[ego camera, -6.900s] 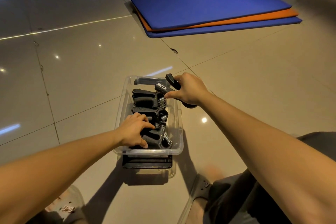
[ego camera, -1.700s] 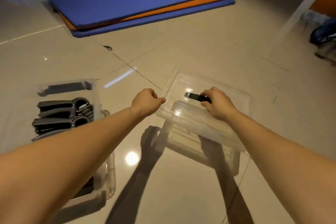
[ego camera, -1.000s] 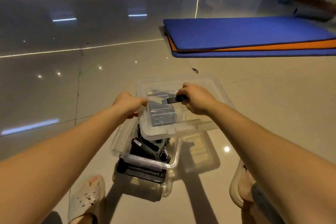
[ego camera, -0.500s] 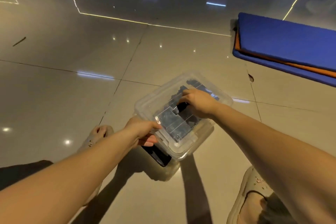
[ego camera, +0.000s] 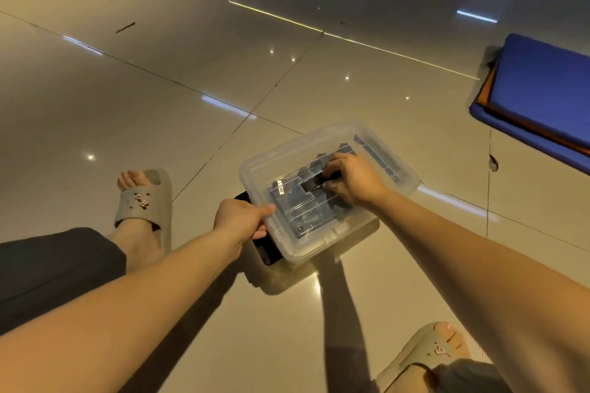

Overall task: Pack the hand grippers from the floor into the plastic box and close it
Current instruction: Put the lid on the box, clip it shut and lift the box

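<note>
Plastic box (ego camera: 297, 244) sits on the glossy tiled floor (ego camera: 159, 105), turned at a slant, with its clear lid (ego camera: 255, 169) lying over the top; dark hand grippers (ego camera: 306, 217) show through the lid, packed close together inside, their number too blurred to tell. On the lid's middle the right hand (ego camera: 354, 180) curls its fingers around a black handle (ego camera: 314, 183), pinching it between thumb and fingertips. At the near left corner the left hand (ego camera: 238, 220) clamps the rim, thumb on top of the lid and the other fingers tucked under the edge. Just below that grip, a black latch (ego camera: 266, 252) sticks out from the box's near end, beside the wrist. Whether the lid is fully seated all round cannot be told. Beyond the right hand's grip, the far end of the box faces bare tile, and open floor runs off to the far left as well. Left of the left hand's grip a foot in a grey sandal (ego camera: 145, 201) rests on the tile; nearer than the right forearm a second sandal (ego camera: 424, 357) shows at the bottom edge. Well apart, to the far right of both grips, lie stacked blue and orange mats (ego camera: 542, 96).
</note>
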`<state>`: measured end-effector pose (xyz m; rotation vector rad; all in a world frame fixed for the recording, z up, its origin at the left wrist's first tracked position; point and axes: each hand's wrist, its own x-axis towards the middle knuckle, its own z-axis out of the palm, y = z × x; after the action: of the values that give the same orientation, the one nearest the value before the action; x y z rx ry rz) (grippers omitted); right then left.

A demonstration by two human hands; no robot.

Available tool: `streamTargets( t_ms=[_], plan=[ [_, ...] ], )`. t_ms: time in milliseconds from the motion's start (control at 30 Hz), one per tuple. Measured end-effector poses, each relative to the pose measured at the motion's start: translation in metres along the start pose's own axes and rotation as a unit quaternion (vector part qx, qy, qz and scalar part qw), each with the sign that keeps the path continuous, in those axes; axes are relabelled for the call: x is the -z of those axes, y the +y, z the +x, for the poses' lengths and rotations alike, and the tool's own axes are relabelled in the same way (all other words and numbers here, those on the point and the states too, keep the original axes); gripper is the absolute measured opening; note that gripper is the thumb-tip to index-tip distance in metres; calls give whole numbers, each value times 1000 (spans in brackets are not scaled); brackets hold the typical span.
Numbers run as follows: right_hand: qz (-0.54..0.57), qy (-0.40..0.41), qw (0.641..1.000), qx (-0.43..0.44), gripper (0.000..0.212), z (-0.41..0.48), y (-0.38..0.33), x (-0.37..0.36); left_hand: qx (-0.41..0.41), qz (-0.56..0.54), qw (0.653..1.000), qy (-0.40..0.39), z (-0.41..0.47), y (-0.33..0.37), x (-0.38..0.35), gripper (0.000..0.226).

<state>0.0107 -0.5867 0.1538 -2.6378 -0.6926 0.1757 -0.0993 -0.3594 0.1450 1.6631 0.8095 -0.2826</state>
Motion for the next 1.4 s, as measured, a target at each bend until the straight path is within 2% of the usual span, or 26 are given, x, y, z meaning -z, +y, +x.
streamTargets(
  t_ms=[100,267,367,467,533,600,633,667,733,767,833,900,967,1067,1167,1267,1400],
  plan=[
    [42,0,998,-40,20,3,10,7,-7,-50,999,21,-5,-4,-8,25],
    [121,96,973,-169,27,-4,58,34,-10,-54,996,64,5,3,-7,24],
    [155,121,959,-203,30,-9,79,34,-20,-45,994,101,19,10,2,17],
    [122,137,956,-230,49,-4,94,25,-51,-33,990,126,30,12,10,11],
    [124,119,943,-285,75,-3,105,19,-65,-21,986,150,31,11,14,27],
    [225,74,905,-352,94,-7,116,17,-23,5,988,156,28,6,18,67],
    [301,47,875,-377,97,-9,119,16,18,3,991,133,25,3,22,81],
    [363,20,847,-389,95,-12,121,17,61,-9,994,92,22,0,26,85],
    [418,0,822,-387,76,-16,121,24,98,-27,995,13,14,-5,32,74],
    [423,11,821,-384,63,-16,121,27,80,-19,997,14,12,-6,33,66],
    [409,45,830,-376,46,-13,118,34,5,17,998,62,8,-2,29,43],
    [374,59,853,-359,42,-9,114,34,-60,94,989,95,4,3,20,26],
    [324,66,875,-353,41,-7,107,29,-82,150,980,104,-2,6,11,30],
    [234,61,905,-349,41,-1,101,23,-78,158,979,103,-5,4,8,40],
    [180,38,923,-337,42,-1,101,24,-81,201,970,108,-9,8,6,38],
    [153,30,934,-322,41,-4,97,31,-65,180,974,119,-10,10,4,39],
    [110,9,944,-309,26,-4,82,35,-66,138,983,98,-7,13,4,41]
  ],
)
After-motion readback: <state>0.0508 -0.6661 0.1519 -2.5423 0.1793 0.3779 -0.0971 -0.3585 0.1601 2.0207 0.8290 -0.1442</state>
